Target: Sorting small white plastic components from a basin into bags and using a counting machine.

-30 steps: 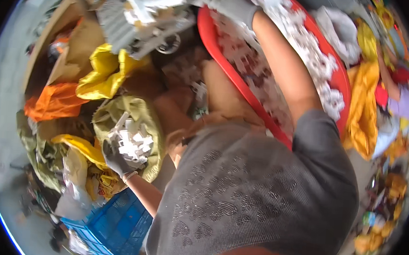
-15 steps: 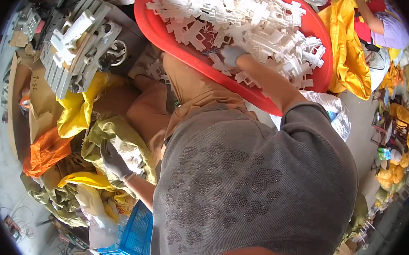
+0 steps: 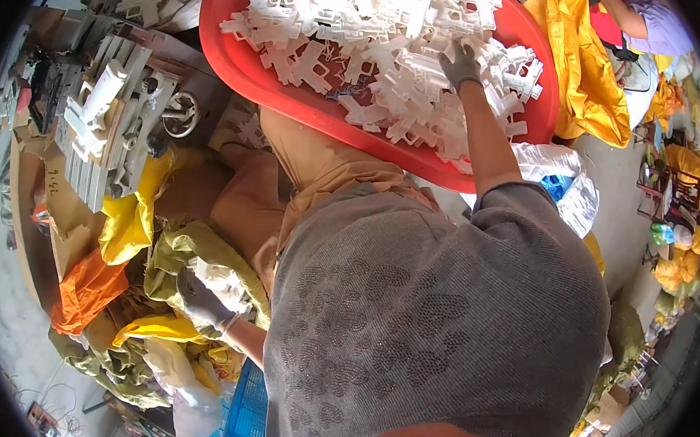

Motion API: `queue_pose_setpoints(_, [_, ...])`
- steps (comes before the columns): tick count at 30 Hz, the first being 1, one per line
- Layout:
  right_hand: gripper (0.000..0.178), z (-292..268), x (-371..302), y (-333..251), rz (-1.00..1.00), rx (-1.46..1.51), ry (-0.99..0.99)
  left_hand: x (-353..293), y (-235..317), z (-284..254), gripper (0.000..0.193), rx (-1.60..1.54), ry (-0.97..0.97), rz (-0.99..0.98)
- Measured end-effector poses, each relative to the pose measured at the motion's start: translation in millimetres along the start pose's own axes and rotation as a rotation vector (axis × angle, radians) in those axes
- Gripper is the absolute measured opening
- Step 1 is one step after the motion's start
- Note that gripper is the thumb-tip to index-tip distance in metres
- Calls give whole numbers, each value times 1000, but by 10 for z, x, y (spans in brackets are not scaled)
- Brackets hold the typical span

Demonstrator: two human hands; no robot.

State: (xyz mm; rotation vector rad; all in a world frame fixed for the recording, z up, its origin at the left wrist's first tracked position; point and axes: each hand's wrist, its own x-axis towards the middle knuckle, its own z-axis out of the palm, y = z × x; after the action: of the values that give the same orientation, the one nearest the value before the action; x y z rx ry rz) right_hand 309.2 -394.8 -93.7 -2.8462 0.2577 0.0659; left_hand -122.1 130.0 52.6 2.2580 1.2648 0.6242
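Over a large red tub (image 3: 250, 83) heaped with white plastic toy-pistol shells (image 3: 410, 60), my right hand (image 3: 460, 67) in a grey glove reaches down onto the pile. Its fingers are apart, and no piece shows lifted in them. My left hand (image 3: 204, 302), gloved too, is at the mouth of an olive woven sack (image 3: 170, 264) beside my leg. The fingers lie along the sack's edge and seem to hold it, though the fingertips are partly hidden. White pieces (image 3: 227, 287) show inside the sack.
A machine with a round handwheel (image 3: 181, 115) stands at the left, a white part on top. Below it are a cardboard box (image 3: 56, 190), yellow and orange bags (image 3: 89, 290) and a blue crate (image 3: 246, 410). Yellow cloth (image 3: 583, 72) hangs by the tub; another person's arm (image 3: 624, 17) is beyond.
My right hand has moved right and farther into the pile, away from the tub's near edge. My left hand has stayed by the sack. The whole view has shifted slightly.
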Motion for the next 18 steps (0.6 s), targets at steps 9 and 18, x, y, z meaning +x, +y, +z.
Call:
queue_pose_setpoints(9, [49,-52,-270,-781,-199,-208,-478,29,113,-17,28,52,-64,61])
queue_pose_setpoints(18, [51,20,-375,-1250,-684,-131,-411,-38,-18,-28,27,76,-59,72])
